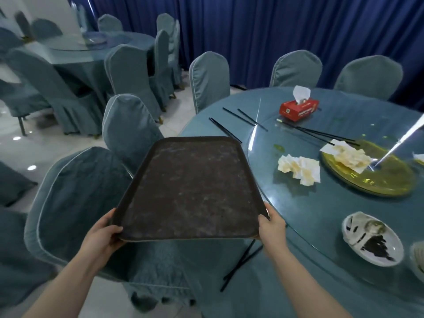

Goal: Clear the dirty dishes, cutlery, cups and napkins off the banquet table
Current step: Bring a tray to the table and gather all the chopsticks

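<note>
I hold a dark brown tray (188, 189) with nothing on it over the left edge of the round banquet table (321, 207). My left hand (103, 232) grips its near left corner, my right hand (270, 226) its near right corner. On the table lie crumpled napkins (298, 168), a gold plate (376, 177) with more napkins on it, a dirty white dish (371, 239), and black chopsticks at the back (243, 119), by the plate (321, 135) and under the tray's near right corner (241, 265).
A red tissue box (298, 109) stands at the back of the table. Blue-covered chairs (75, 214) ring the table, two right under and beside the tray. Another covered table (91, 51) with chairs stands at the far left. Blue curtains hang behind.
</note>
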The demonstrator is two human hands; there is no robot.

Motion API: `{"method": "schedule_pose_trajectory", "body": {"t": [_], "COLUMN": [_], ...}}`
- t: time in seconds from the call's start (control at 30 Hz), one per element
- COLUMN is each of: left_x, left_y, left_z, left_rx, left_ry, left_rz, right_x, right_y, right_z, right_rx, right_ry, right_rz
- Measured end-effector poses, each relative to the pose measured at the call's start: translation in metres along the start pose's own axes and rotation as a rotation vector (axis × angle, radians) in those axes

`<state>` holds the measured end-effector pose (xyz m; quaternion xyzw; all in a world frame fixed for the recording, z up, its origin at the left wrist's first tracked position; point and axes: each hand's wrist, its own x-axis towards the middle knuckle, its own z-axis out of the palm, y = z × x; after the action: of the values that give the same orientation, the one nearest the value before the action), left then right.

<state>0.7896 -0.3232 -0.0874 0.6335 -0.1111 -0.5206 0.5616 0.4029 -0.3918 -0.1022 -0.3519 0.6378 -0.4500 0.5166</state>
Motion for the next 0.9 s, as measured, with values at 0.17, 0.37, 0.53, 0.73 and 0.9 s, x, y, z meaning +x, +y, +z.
{"method": "schedule_pose_trajectory", "body": {"t": [0.17,0.37,0.53,0.73,0.9], "left_x": [0.008,0.020,0.023,0.030,0.036], "left_y": [-0.015,-0.026,-0.035,-0.032,-0.028], "left_z": [0.007,0.006,0.011,0.006,0.001], "left_rx": [-0.025,-0.013,0.037,0.041,0.033], "left_ry": [0.021,0.072,0.157,0.160,0.128], "left_rz": [-0.074,-0.169,-0.239,-0.259,-0.289], "right_x": [0.015,0.020,0.024,0.021,-0.001], "right_y": [0.009,0.019,0.027,0.029,0.034], "right_z": [-0.004,-0.001,0.001,-0.001,0.004], "right_rx": [0.031,-0.054,-0.162,-0.266,-0.417], "right_ry": [-0.034,-0.066,-0.072,-0.042,-0.014], "right_rz": [0.073,0.139,0.162,0.148,0.070]}}
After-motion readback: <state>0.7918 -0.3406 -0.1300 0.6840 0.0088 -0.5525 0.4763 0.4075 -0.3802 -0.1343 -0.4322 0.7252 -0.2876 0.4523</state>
